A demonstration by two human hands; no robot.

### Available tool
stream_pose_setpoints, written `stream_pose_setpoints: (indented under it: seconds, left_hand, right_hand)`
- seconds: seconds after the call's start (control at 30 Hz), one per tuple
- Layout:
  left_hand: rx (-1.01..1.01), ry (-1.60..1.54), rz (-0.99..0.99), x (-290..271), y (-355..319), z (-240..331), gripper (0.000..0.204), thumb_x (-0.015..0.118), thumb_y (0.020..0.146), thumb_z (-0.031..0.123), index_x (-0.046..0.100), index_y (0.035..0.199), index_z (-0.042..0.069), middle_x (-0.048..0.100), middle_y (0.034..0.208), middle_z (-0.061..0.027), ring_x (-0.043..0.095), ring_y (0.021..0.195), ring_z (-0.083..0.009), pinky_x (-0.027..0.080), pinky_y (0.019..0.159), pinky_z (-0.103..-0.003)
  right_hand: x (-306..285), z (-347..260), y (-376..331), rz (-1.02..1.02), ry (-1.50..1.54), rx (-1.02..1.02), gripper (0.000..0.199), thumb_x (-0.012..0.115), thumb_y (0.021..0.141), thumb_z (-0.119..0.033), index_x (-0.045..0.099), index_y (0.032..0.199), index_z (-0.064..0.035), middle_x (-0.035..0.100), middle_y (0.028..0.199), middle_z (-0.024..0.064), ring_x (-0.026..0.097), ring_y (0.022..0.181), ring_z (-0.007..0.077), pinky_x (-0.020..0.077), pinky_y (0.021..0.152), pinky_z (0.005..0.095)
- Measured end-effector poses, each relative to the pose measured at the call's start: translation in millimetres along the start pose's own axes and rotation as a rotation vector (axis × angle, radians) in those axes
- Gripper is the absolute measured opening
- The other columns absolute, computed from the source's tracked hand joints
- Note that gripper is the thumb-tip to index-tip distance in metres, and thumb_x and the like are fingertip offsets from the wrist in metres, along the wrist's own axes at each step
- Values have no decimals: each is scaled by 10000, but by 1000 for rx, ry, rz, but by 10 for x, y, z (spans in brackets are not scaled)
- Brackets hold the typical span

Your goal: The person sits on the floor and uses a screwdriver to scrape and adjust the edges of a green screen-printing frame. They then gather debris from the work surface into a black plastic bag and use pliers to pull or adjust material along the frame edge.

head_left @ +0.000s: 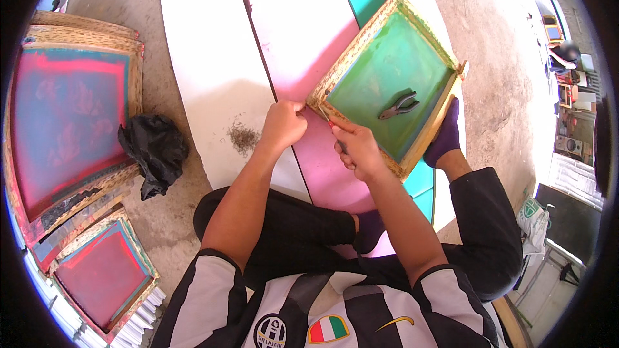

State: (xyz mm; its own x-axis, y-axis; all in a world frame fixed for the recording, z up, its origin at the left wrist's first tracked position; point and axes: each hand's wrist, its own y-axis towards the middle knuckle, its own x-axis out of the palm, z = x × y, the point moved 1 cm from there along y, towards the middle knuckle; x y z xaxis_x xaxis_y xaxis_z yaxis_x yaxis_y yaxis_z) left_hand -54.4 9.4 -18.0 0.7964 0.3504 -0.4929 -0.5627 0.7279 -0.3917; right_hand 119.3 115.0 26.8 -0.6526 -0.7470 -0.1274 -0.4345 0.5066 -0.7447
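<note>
A wooden screen-printing frame (348, 64) with green mesh lies tilted before me, its near left corner close to both hands. My right hand (359, 153) is wrapped round a screwdriver (331, 122) with a red and dark handle; its thin metal tip meets the frame's near wooden edge. Beside that corner my left hand (284, 126) is closed, thumb and forefinger together; what they pinch, if anything, is too small to make out. On the green mesh rests a pair of pliers (400, 104) with dark handles. Left of my left hand is a small heap of dark wire-like bits (243, 138).
White and pink boards (213, 45) lie under the work. At the left stand a large pink-and-blue screen frame (71, 116), a smaller red one (103, 270) and a crumpled black plastic bag (153, 148). My socked foot (445, 132) is against the green frame's right side.
</note>
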Motion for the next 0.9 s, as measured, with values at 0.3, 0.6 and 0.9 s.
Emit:
stream_pose_setpoints:
  seconds: [0.3, 0.6, 0.9]
  left_hand:
    - [14, 12, -11, 18, 19, -12, 392, 551, 815, 10, 739, 1158, 17, 730, 1043, -260, 736, 1000, -385, 560, 881, -399]
    - [27, -21, 19, 52, 27, -70, 394, 543, 820, 4, 746, 1158, 6, 743, 1072, -255, 736, 1037, -381, 559, 921, -406]
    - [46, 40, 12, 27, 2, -15, 364, 562, 814, 20, 749, 1125, -6, 734, 1051, -268, 729, 1009, -403, 563, 905, -434]
  right_hand:
    - [-134, 30, -156, 204, -763, -697, 301, 685, 936, -168, 748, 1222, -99, 740, 948, 236, 730, 817, 416, 584, 760, 493]
    - [-110, -62, -193, 246, -934, -720, 309, 685, 919, -181, 749, 1220, -161, 728, 859, 208, 727, 770, 395, 592, 704, 514]
    - [-85, -262, -192, 204, -1172, -679, 289, 650, 912, -162, 749, 1183, -147, 718, 809, 194, 732, 707, 375, 604, 645, 494]
